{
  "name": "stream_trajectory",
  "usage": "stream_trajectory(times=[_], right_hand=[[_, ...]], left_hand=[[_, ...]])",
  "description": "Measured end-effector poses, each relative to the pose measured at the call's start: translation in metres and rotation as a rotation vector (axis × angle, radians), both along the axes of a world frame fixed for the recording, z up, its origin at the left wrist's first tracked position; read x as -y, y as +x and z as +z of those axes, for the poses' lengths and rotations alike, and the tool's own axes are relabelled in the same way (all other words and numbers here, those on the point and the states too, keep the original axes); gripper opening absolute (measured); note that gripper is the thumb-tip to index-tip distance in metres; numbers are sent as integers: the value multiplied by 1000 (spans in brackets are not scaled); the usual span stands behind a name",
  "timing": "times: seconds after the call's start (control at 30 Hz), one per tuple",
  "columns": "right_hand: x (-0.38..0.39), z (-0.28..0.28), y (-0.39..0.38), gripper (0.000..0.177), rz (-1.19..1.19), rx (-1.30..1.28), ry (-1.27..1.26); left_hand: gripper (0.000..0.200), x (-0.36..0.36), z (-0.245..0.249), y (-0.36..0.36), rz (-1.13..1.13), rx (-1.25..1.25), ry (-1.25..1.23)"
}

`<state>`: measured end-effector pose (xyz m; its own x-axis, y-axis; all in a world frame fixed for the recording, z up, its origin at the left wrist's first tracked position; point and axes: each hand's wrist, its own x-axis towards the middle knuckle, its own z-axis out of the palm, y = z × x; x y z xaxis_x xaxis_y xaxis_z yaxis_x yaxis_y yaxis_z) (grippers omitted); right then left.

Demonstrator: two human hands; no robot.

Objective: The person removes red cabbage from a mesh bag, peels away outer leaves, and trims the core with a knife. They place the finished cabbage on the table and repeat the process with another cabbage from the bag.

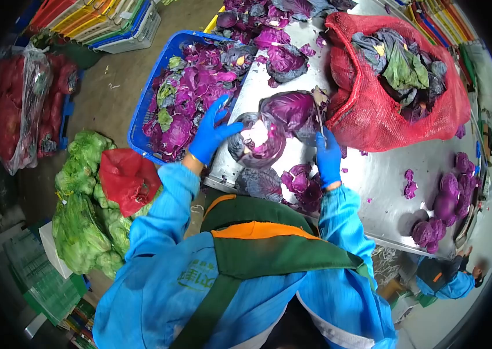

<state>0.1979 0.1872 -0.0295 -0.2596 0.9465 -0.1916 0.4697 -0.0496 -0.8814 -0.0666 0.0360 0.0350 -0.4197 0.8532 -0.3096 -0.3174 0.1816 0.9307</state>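
My left hand (210, 135), in a blue glove, is open, its fingers spread. One finger reaches the edge of a peeled-back red cabbage piece (268, 145) with a pale cut base. My right hand (329, 158), also gloved, is closed round the handle of a knife (319, 116), whose thin blade points away from me. Between the hands, a whole-looking red cabbage (289, 109) lies on the metal table (368, 186), just left of the blade. Loose dark outer leaves (259, 184) and purple leaf pieces (304, 185) lie at the near edge.
A blue crate (135, 131) full of purple leaves stands left of the table. A red mesh sack (368, 116) of cabbages is at the right, with trimmed cabbages (448, 195) beyond. Green cabbage bags (86, 215) sit on the floor; another person (446, 276) is at lower right.
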Motion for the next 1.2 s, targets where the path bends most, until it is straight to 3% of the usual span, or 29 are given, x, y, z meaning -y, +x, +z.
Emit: stream_trajectory(times=[0.07,0.13,0.17,0.23,0.27,0.3,0.37,0.5,0.63,0.7,0.77,0.83,0.87,0.9,0.97,1.0,1.03,1.1,1.2], right_hand=[[3,56,-11,44,89,-8,184],[12,98,-29,44,206,-102,135],[15,107,-35,45,311,-199,95],[17,97,-40,53,603,-105,385],[21,127,-43,65,729,307,-139],[26,117,-41,65,734,305,-141],[36,90,-37,72,819,84,240],[45,83,-36,73,792,175,247],[55,70,-49,69,624,168,320],[47,55,-54,62,569,183,360],[14,14,-58,54,362,71,56],[5,7,-57,52,388,-60,-40],[2,7,-52,49,423,-169,-133],[4,22,-49,49,424,-159,-128],[18,62,-38,52,596,-41,80],[26,80,-32,53,636,22,68],[33,84,-27,53,637,29,64],[47,89,-22,55,666,139,204],[46,69,-32,48,525,148,256]], left_hand=[[77,9,-11,29,89,29,-24],[90,14,-27,54,153,-128,-75],[95,15,-33,59,189,-142,-52],[98,20,-43,56,116,-144,-35],[101,23,-41,54,45,-150,-19],[101,24,-40,53,50,-151,-22],[100,24,-35,54,60,-210,-14],[98,20,-41,55,60,-279,-60],[95,16,-45,58,147,-92,-93],[95,15,-41,63,147,-113,-69],[96,19,-30,71,34,-572,17],[97,18,-22,70,8,-551,-55],[96,18,-29,70,-5,-426,-68],[95,14,-29,70,-13,-299,-80],[94,10,-31,68,-20,-342,-117],[93,9,-34,67,2,-259,-126],[92,7,-36,68,23,-174,-133],[90,6,-38,70,5,-279,-148],[91,6,-46,72,57,-214,-72]])
